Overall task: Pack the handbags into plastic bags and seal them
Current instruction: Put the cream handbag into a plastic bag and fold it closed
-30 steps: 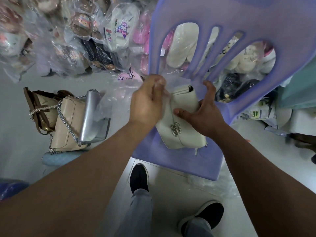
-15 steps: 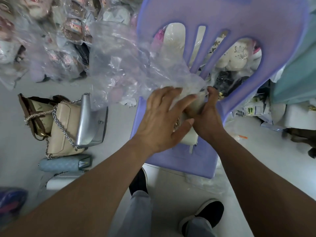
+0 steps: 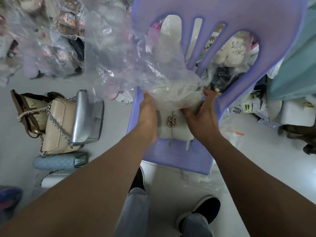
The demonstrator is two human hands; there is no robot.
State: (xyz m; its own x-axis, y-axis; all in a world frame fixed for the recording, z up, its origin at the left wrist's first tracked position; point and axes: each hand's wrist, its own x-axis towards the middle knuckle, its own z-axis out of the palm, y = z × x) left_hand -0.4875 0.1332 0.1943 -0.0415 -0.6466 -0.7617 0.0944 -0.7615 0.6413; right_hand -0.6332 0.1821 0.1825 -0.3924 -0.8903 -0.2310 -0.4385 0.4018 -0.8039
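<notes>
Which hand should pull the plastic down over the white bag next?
Probably the right hand: its fingers pinch the plastic bag edge across the white handbag front. The left hand grips the side, fingers hidden.

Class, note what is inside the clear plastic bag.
The upper part of a white handbag with a metal clasp shows through the crumpled clear plastic bag; its lower half is outside. Wrinkled film hides anything deeper.

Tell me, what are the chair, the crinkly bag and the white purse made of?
Chair: likely moulded plastic; lilac, matte, one piece with slots.
Bag: thin clear plastic film; see-through, wrinkled, glinting.
Purse: smooth white leather or imitation, I cannot tell which; soft sheen, with a gold-coloured, metal-looking clasp.
</notes>
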